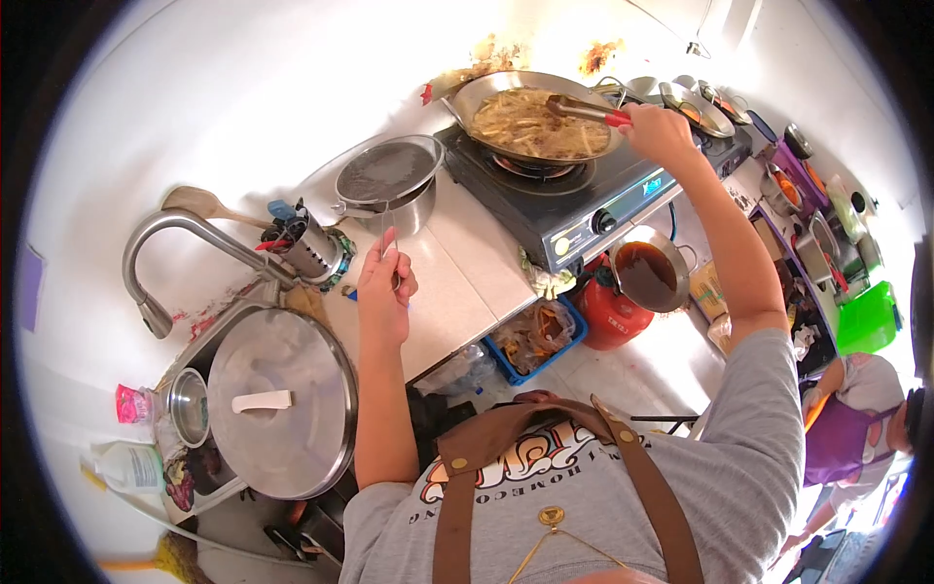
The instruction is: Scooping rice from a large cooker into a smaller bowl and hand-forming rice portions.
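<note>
My right hand grips metal tongs with red handle parts. The tongs' tips reach into the wok, where pale strips of food sit in bubbling oil. Beneath the wok a flame shows on the gas stove. In my left hand is the thin wire handle of a round mesh strainer. The strainer lies over the mouth of a metal pot on the tiled counter, left of the stove.
A utensil holder, a curved faucet and a large lidded pot stand to the left. Below the counter are a blue bin, a red gas cylinder and a pan of brown liquid. Another person is at far right.
</note>
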`<control>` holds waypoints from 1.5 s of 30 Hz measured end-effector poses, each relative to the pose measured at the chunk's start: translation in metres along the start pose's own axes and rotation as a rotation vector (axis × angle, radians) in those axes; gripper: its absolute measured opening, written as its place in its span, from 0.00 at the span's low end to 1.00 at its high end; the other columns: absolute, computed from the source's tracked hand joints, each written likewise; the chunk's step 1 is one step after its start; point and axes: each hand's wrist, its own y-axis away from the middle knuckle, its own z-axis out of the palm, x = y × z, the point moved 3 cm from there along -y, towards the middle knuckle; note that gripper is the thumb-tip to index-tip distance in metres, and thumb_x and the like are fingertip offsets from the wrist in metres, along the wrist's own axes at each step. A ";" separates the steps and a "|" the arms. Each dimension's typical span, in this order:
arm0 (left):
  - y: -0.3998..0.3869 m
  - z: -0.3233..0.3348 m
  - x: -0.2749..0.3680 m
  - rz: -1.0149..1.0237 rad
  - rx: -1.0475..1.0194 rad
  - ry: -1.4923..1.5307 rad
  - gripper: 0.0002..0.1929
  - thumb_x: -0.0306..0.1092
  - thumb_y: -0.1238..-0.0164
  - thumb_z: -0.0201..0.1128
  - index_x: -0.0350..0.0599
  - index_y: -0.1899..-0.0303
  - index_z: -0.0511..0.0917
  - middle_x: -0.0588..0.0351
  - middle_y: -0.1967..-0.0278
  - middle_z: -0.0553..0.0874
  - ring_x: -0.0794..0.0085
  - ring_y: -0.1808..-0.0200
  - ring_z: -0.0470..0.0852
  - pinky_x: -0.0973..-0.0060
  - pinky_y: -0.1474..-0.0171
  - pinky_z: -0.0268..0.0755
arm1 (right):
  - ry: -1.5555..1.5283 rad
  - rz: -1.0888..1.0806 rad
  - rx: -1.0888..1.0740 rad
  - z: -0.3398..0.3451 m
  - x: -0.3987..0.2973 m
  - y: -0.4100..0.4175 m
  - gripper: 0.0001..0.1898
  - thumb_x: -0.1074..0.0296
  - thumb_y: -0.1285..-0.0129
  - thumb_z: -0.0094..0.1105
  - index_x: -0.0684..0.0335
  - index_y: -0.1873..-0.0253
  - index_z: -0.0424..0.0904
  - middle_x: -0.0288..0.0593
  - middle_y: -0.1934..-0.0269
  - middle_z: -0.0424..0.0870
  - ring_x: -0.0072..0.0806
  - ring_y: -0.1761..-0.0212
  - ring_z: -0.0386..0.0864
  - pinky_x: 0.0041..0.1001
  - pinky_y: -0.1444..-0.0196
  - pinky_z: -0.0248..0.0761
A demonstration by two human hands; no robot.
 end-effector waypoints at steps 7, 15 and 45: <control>-0.004 0.006 -0.003 0.003 0.003 0.018 0.16 0.29 0.27 0.46 0.39 0.40 0.66 0.62 0.74 0.70 0.85 0.79 0.61 0.87 0.78 0.52 | -0.106 0.183 -0.158 -0.004 0.075 -0.022 0.24 0.43 0.46 0.55 0.64 0.64 0.82 0.48 0.65 0.85 0.43 0.63 0.83 0.41 0.60 0.73; -0.002 0.003 -0.003 0.015 0.007 0.002 0.16 0.29 0.27 0.46 0.39 0.41 0.66 0.62 0.74 0.70 0.84 0.79 0.61 0.87 0.77 0.53 | -0.706 0.331 -0.469 -0.012 0.067 0.000 0.18 0.52 0.42 0.60 0.60 0.77 0.78 0.32 0.86 0.67 0.16 0.87 0.57 0.22 0.85 0.46; -0.011 0.000 -0.007 0.036 -0.025 0.036 0.14 0.29 0.27 0.47 0.40 0.43 0.68 0.62 0.73 0.71 0.84 0.79 0.62 0.87 0.77 0.55 | 0.200 -0.232 -0.085 -0.007 -0.019 0.012 0.18 0.57 0.38 0.57 0.54 0.45 0.75 0.41 0.59 0.82 0.40 0.58 0.81 0.39 0.58 0.74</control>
